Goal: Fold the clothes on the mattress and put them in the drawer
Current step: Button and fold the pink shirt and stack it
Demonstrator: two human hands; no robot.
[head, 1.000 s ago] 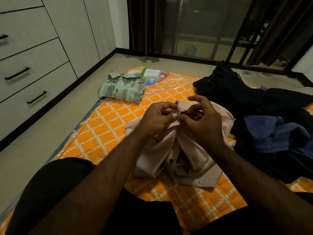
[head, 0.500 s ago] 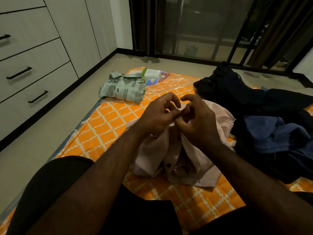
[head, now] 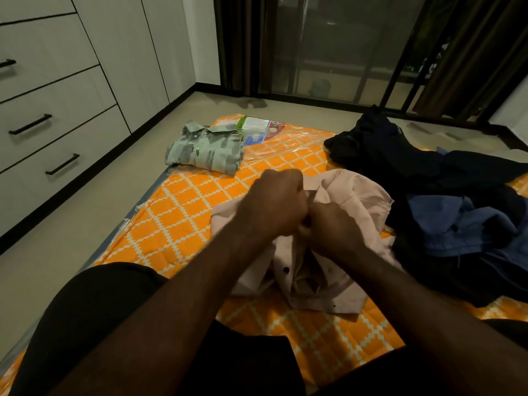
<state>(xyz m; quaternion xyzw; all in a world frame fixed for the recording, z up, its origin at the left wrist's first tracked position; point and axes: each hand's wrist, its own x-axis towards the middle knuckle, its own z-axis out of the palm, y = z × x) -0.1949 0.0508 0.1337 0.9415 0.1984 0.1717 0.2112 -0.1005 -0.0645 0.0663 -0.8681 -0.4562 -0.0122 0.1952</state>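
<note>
Fabric of the pink shirt [head: 357, 195], heaped on the mattress [head: 177, 218], looks light and limp (best gripped at the collar), where left hand [head: 274, 201] and right hand [head: 331, 224] pinch it with curled fingers.

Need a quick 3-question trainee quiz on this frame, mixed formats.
1. True or false: the green shirt lies folded on the mattress.
2. Fill in: the dark clothes pile lies to the pink shirt's ___.
3. The left hand and right hand grip which? A) pink shirt B) green shirt C) dark clothes pile
Key: 1 true; 2 right; 3 A.
</note>
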